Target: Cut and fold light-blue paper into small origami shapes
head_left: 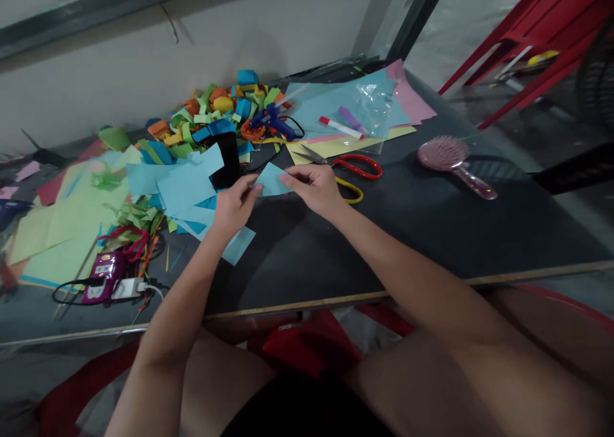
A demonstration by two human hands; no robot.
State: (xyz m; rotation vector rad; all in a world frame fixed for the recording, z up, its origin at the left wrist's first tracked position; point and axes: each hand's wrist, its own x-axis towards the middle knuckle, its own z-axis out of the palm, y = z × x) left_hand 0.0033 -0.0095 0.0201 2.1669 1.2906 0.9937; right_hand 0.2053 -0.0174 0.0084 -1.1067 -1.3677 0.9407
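Between both hands is a small light-blue piece of paper (272, 181), held above the dark table. My left hand (236, 205) pinches its left edge between thumb and fingers. On the other side, my right hand (314, 186) grips its right edge, thumb on top. More light-blue paper sheets (187, 184) lie beside my left hand, with a loose blue square (238, 246) under that wrist. Behind the right hand rest scissors with red handles (359, 166); a yellow handle (354, 192) shows partly under the right wrist.
A heap of coloured paper strips and loops (211, 114) sits against the wall with a blue glue gun (274, 122). Large paper sheets (321, 104), markers (341, 128) and a pink hairbrush (453, 162) lie right. A purple power strip (106, 274) is at left.
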